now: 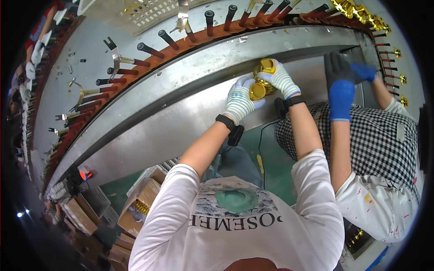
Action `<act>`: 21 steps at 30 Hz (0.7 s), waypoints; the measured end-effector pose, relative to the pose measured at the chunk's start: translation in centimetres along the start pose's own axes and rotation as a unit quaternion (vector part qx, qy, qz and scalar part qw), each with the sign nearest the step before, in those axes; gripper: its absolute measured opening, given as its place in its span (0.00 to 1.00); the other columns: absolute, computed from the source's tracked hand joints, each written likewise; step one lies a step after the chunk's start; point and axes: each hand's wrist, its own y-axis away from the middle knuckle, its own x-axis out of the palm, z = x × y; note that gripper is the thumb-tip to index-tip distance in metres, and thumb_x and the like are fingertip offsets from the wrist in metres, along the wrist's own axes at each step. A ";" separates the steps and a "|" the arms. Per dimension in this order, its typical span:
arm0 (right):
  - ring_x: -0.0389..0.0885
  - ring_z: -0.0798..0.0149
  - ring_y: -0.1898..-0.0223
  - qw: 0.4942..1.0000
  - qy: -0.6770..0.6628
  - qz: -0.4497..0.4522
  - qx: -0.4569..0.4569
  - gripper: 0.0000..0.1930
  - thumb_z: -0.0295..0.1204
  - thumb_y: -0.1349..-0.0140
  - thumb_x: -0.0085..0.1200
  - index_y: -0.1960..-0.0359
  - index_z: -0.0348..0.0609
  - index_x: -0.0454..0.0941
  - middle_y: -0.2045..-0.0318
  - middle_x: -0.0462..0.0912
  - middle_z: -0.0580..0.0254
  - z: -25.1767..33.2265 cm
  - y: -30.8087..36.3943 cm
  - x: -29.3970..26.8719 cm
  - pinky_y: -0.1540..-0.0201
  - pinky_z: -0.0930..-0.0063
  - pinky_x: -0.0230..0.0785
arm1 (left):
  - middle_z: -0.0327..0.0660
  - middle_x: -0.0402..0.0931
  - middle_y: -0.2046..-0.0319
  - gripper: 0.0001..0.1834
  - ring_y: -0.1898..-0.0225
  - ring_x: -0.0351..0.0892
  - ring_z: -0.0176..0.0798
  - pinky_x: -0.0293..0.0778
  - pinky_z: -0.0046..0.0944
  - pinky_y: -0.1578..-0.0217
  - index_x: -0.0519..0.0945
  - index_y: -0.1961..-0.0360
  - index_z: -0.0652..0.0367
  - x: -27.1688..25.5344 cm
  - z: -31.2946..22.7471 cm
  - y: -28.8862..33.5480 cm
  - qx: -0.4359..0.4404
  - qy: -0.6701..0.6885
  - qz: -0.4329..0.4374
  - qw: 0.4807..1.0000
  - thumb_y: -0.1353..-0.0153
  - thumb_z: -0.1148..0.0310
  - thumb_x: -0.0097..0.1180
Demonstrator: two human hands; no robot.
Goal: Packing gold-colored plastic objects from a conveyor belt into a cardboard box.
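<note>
Both my hands wear white gloves with pale stripes and work close together over the metal bench. My left hand (pixel 241 100) is closed around a shiny gold cup-shaped piece (pixel 257 91), its round end facing up. Just right of it and farther off, my right hand (pixel 281 80) grips another gold rounded piece (pixel 267 66). More gold surface shows between the two hands; whether it belongs to these pieces or to a separate one I cannot tell. My fingertips are partly hidden behind the gold pieces.
A curved conveyor (pixel 192 44) with upright dark-tipped rods runs beyond the bench (pixel 190 108). At my right, a co-worker's blue-and-black gloved hand (pixel 339 86) reaches over the bench. A white plastic basket (pixel 151 17) stands at the back; cardboard boxes (pixel 147 193) sit low at left.
</note>
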 end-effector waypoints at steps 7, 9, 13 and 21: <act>0.78 0.57 0.50 0.976 -0.195 -0.100 0.002 0.38 0.35 0.56 0.75 0.44 0.34 0.69 0.50 0.76 0.50 -4.4 5.2 5.4 0.45 0.64 0.73 | 0.53 0.69 0.42 0.38 0.44 0.71 0.60 0.70 0.52 0.42 0.77 0.46 0.52 -3.7 2.7 0.8 -0.014 -0.009 0.049 0.999 0.60 0.50 0.71; 0.77 0.60 0.50 0.956 -0.287 -0.051 0.025 0.38 0.33 0.56 0.75 0.43 0.36 0.68 0.50 0.76 0.54 -2.8 6.0 8.0 0.44 0.66 0.73 | 0.52 0.70 0.43 0.37 0.45 0.72 0.60 0.71 0.53 0.43 0.77 0.46 0.52 -5.5 4.6 2.3 -0.027 -0.011 0.020 0.999 0.60 0.52 0.72; 0.79 0.60 0.50 0.936 -0.348 0.044 0.031 0.33 0.32 0.51 0.71 0.45 0.35 0.68 0.50 0.78 0.54 2.4 9.4 15.6 0.46 0.65 0.75 | 0.52 0.72 0.49 0.34 0.49 0.74 0.60 0.74 0.53 0.48 0.77 0.50 0.52 -11.0 9.8 7.8 -0.016 0.021 -0.061 0.998 0.62 0.57 0.72; 0.70 0.44 0.45 0.964 -0.088 0.136 -0.209 0.33 0.40 0.63 0.74 0.52 0.49 0.76 0.50 0.74 0.50 11.6 13.3 27.2 0.39 0.52 0.65 | 0.55 0.70 0.43 0.40 0.44 0.74 0.58 0.72 0.49 0.42 0.75 0.46 0.60 -19.5 19.8 20.6 -0.136 -0.010 -0.095 0.986 0.62 0.57 0.76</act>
